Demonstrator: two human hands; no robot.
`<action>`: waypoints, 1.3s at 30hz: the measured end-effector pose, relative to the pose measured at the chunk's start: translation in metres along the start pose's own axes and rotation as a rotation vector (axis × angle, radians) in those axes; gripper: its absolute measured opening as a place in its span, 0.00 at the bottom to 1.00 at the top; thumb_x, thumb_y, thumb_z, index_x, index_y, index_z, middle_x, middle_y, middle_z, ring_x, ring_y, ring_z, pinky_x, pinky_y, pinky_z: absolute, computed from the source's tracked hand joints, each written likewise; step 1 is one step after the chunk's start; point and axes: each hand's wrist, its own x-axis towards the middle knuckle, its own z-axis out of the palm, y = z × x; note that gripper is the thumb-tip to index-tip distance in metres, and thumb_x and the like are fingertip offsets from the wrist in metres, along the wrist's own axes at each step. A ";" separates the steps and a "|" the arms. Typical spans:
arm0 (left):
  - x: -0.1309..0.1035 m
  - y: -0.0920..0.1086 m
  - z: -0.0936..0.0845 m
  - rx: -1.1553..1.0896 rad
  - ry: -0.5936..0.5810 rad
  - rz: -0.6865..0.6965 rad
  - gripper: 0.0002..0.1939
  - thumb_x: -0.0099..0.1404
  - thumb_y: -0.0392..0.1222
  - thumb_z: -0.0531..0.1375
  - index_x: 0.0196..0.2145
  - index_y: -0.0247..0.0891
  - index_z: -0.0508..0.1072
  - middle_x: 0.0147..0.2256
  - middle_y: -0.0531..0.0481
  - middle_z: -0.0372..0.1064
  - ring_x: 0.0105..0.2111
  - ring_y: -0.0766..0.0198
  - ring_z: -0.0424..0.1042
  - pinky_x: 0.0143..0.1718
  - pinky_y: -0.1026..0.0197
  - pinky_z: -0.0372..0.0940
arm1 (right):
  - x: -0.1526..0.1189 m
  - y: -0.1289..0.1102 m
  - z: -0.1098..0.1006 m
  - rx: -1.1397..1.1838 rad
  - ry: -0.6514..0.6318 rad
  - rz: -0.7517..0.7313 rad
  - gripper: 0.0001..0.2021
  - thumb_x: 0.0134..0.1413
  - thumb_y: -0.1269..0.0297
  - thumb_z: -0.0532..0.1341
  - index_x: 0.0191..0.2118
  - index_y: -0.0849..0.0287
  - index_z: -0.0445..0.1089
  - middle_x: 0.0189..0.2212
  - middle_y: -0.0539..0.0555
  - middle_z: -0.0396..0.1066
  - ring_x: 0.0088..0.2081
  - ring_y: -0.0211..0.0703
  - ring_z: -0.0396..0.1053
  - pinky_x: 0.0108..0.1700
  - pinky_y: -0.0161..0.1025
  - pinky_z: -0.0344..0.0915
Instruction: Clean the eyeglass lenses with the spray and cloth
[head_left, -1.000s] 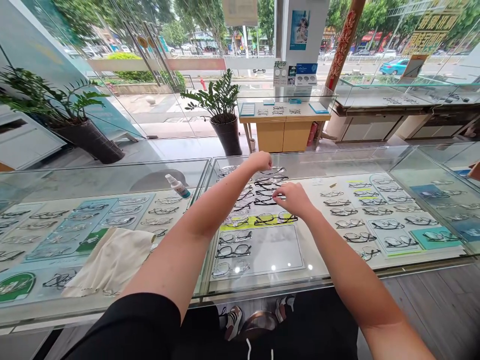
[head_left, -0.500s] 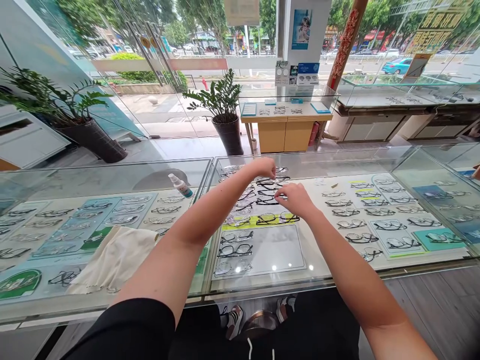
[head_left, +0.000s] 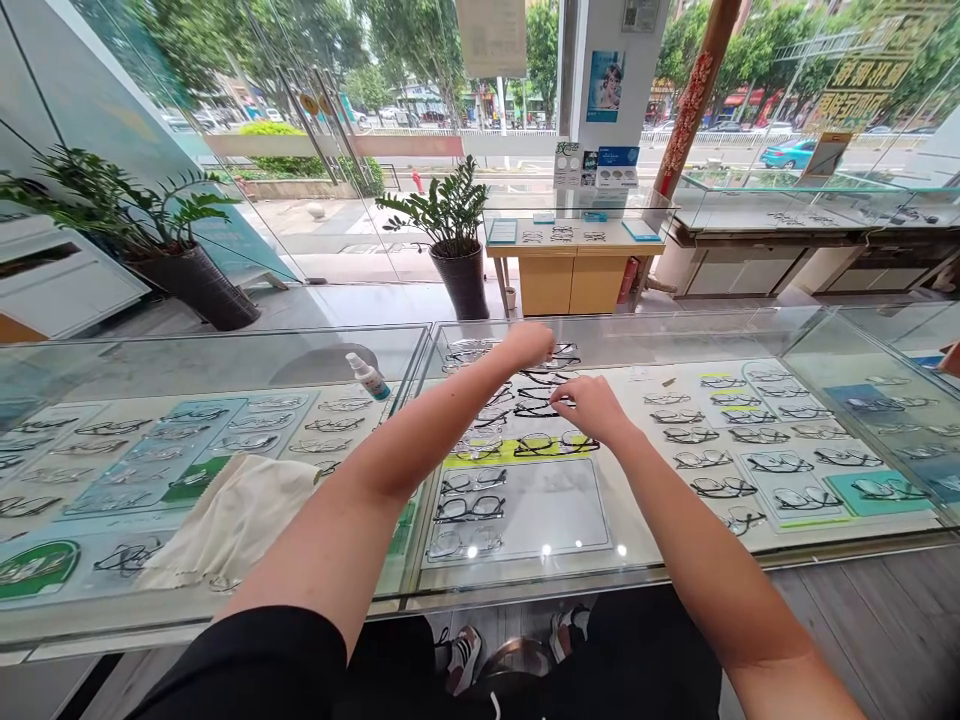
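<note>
Both hands are over the column of eyeglasses in the middle glass display case. My left hand (head_left: 531, 345) is curled at the far end of that column, beside a dark pair; its fingertips are mostly hidden. Nearer to me, my right hand (head_left: 589, 408) has thumb and forefinger brought close together at the right end of a dark-framed pair (head_left: 534, 409); whether they grip it is too small to tell. Below lies a pair of glasses (head_left: 544, 443) on a yellow-green strip. More glasses (head_left: 470, 508) rest left of a pale tray (head_left: 555, 505).
On the left case lie a cream cloth (head_left: 232, 510) and a spray bottle (head_left: 367, 377). Rows of glasses (head_left: 721, 487) fill the right side. Beyond the cases stand a potted plant (head_left: 459, 280) and a wooden cabinet (head_left: 570, 280). A metal bowl-like object (head_left: 517, 657) is by the feet.
The view has tilted up slightly, so the cases appear a little lower. My left hand has shifted slightly over the far glasses; my right hand is almost unchanged.
</note>
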 end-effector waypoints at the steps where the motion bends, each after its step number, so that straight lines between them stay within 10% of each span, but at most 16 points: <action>1: -0.003 0.001 -0.001 0.001 0.012 0.005 0.13 0.67 0.44 0.65 0.46 0.41 0.87 0.45 0.37 0.83 0.48 0.45 0.80 0.48 0.54 0.68 | 0.000 0.000 0.001 0.004 0.001 0.001 0.09 0.70 0.66 0.63 0.42 0.52 0.84 0.44 0.53 0.85 0.47 0.50 0.75 0.54 0.48 0.56; 39: -0.045 0.017 -0.014 -0.218 -0.039 0.140 0.15 0.64 0.50 0.65 0.44 0.46 0.87 0.40 0.48 0.83 0.39 0.57 0.77 0.36 0.60 0.63 | 0.002 0.003 -0.001 -0.023 0.003 0.015 0.10 0.69 0.63 0.63 0.42 0.51 0.84 0.42 0.53 0.85 0.44 0.49 0.75 0.54 0.48 0.57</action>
